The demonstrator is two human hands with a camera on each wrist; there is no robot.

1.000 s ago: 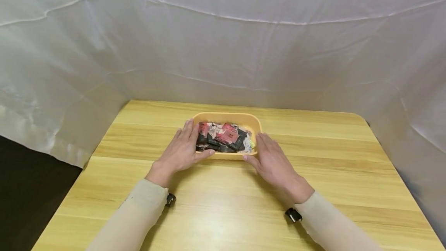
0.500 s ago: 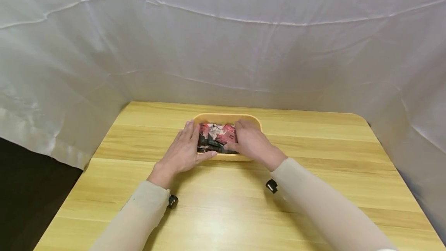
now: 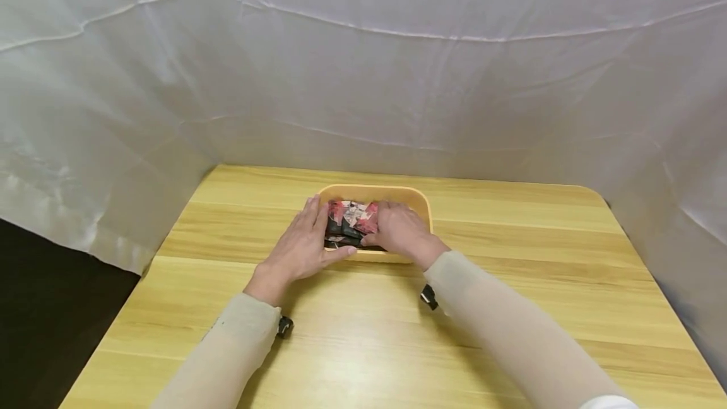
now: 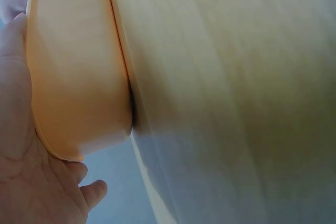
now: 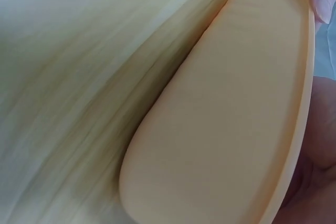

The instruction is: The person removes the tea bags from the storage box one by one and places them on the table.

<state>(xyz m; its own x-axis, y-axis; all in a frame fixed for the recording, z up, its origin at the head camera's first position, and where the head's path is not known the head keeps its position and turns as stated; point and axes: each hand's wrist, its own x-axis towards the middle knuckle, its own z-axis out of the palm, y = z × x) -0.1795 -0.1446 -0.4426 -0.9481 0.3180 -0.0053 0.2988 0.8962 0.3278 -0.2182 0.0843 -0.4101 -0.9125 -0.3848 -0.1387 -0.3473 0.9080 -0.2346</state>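
Our left fingers (image 3: pixel 309 218) are lying fairly straight along the left side of the bin (image 3: pixel 386 257), with the thumb crossing the near rim; the left hand (image 3: pixel 292 248) is bracing that corner with loose, uncurled fingers. Our right hand (image 3: pixel 402 231) is resting inside the bin's right half, over the packets (image 3: pixel 339 227); its fingertips are hiding there, so we are unable to tell whether they are pinching anything.

We are judging this to be a reach among the packets. To do it well, we are wanting the left hand firm against the side, so the bin is not sliding while the right is working. We are best off feeling for one edge and pinching lightly; the thin wrappers are probably slipping over each other, and a scoop is risking dragging up neighbours.

The bin is sitting on the table (image 3: pixel 352 333), toward the far edge. Its outer wall is showing smooth and pale orange, with rounded corners and a thin rim. Inside, black wrappers are overlapping on the near side, with red and whitish prints showing farther back; the print is too small for reading. Beyond, the far inner wall is rising above the pile, and pale cloth (image 3: pixel 431 93) is hanging behind the table.
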